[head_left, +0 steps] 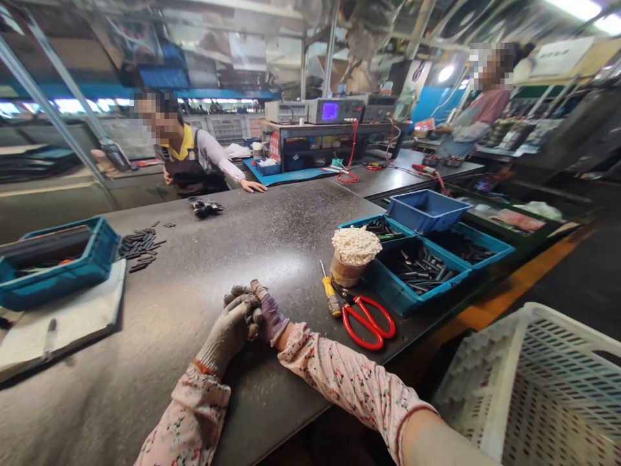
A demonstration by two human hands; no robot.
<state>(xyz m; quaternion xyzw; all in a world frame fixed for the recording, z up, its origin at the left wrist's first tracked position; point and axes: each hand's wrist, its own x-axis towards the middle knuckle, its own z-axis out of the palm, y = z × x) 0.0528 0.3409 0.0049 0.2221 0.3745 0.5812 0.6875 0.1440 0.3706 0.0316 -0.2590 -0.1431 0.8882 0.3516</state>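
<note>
Both of my hands rest together on the dark worktable (272, 239), gloved and clasped. My left hand (228, 330) in a grey glove lies over my right hand (269, 317), whose fingers curl into it. Nothing shows between them. Nearest on the right lie red-handled scissors (366, 320) and a yellow-handled screwdriver (330, 291). Beside them stands a cup of white sticks (354, 254).
Teal bins of small black parts (420, 268) and an empty blue bin (427, 208) sit at the right. A teal bin (53, 262) on a white board and loose black parts (140, 244) lie left. A white crate (543, 382) stands lower right. A person (194, 158) leans across the table; another (480, 103) stands far right.
</note>
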